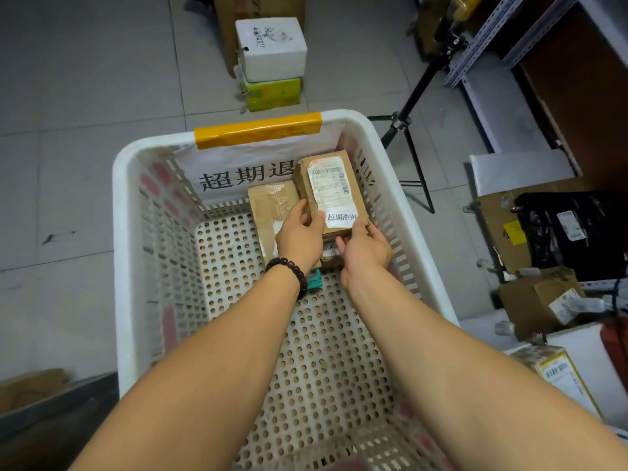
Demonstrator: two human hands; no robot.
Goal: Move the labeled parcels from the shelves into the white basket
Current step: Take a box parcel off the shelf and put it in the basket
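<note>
A white perforated basket (136, 212) with yellow tape on its far rim stands on the floor below me. Inside it, at the far right, I hold a brown cardboard parcel (329, 185) with a white shipping label and a white sticker. My left hand (299, 237) grips its near left edge and my right hand (365, 246) grips its near right corner. A second taped brown parcel (272, 209) lies flat on the basket floor to its left. Another labeled parcel (329, 250) lies beneath my hands, mostly hidden.
A white foam box (272, 49) sits on a green carton (272, 93) on the tiled floor beyond the basket. A black tripod (407, 130) stands to the right. Metal shelving (509, 45) and several parcels, including a black bag (571, 232), fill the right side.
</note>
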